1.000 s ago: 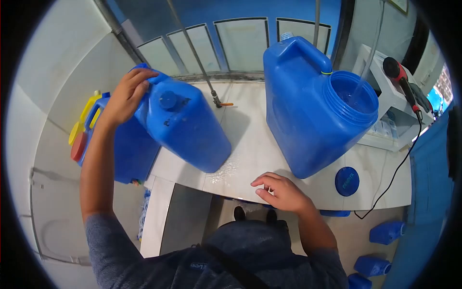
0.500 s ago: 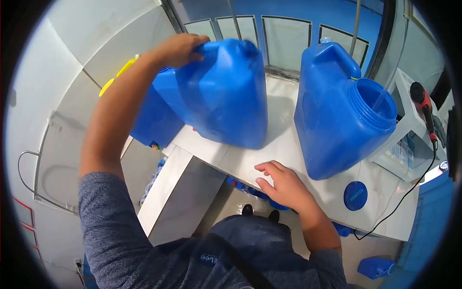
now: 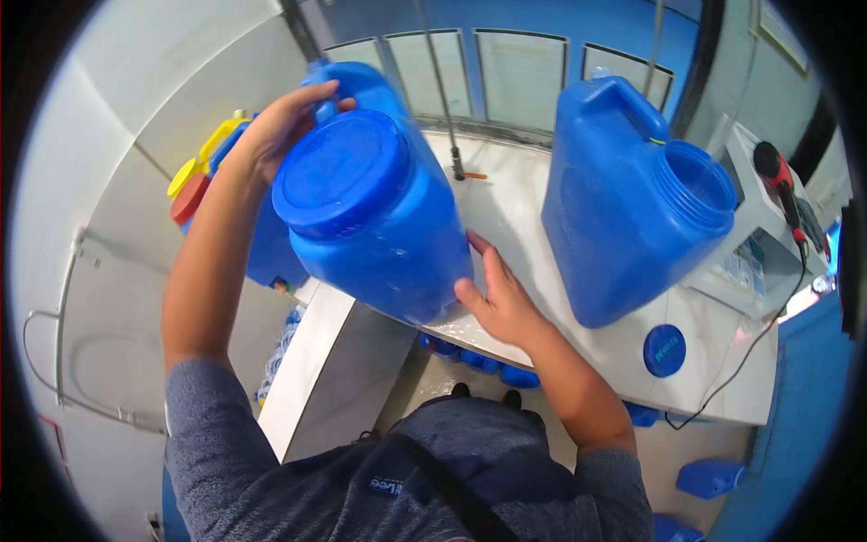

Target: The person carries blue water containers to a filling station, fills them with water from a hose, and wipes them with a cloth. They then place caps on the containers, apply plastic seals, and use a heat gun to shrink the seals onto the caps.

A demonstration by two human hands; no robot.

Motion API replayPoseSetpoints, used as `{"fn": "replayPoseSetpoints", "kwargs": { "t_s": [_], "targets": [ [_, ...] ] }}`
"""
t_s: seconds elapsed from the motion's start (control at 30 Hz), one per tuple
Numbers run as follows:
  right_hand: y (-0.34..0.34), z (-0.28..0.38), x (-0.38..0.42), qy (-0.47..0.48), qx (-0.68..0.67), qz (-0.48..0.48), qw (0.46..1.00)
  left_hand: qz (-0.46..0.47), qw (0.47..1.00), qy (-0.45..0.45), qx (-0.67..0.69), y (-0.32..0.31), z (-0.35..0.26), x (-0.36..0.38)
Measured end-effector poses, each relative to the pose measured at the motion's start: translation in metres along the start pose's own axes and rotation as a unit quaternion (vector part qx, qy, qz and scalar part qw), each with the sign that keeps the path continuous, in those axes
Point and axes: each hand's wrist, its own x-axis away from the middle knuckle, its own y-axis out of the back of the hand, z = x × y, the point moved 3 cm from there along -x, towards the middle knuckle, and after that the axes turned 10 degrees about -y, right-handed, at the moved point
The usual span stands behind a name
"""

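Note:
A large blue water jug (image 3: 388, 244) with a wide blue screw cap (image 3: 339, 172) faces me on the white tiled counter. My left hand (image 3: 293, 126) is closed round its handle at the top. Against the jug's lower right side rests my right hand (image 3: 501, 303), with thumb and fingers apart. To the right stands a second blue jug (image 3: 605, 208), its wide mouth uncovered and a clear tube hanging by it. A round blue lid (image 3: 665, 350) with lettering lies on the counter near that jug.
More jugs with yellow and red caps (image 3: 189, 199) stand at the left. A tap with an orange handle (image 3: 470, 175) rises behind. On a white shelf unit (image 3: 736, 271) lies a red-black heat tool (image 3: 786, 190), its cord trailing over the counter. Blue containers (image 3: 709, 477) sit on the floor.
The held jug has turned, bringing its capped mouth toward me, and its base has come nearer the front edge. My right hand has moved up to touch its side. The tap is now uncovered.

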Motion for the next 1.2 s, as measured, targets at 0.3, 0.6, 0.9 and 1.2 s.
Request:
{"fn": "replayPoseSetpoints", "kwargs": {
  "t_s": [0.3,0.6,0.9,1.2],
  "targets": [
    [0.065,-0.034,-0.001,-0.133,-0.114,-0.133,0.975,-0.024,0.933,-0.348,0.089,-0.075,0.045,0.03],
    [0.064,-0.081,0.001,-0.463,-0.305,0.08,0.828,0.126,0.864,-0.442,-0.206,-0.169,0.162,0.066],
    [0.075,-0.052,-0.03,-0.151,-0.076,-0.171,0.971,0.084,0.878,-0.372,-0.291,-0.166,0.182,0.048],
    [0.04,-0.099,-0.036,-0.163,-0.099,-0.251,0.949,0.068,0.832,-0.448,-0.319,-0.16,0.187,0.037]
  ]
}}
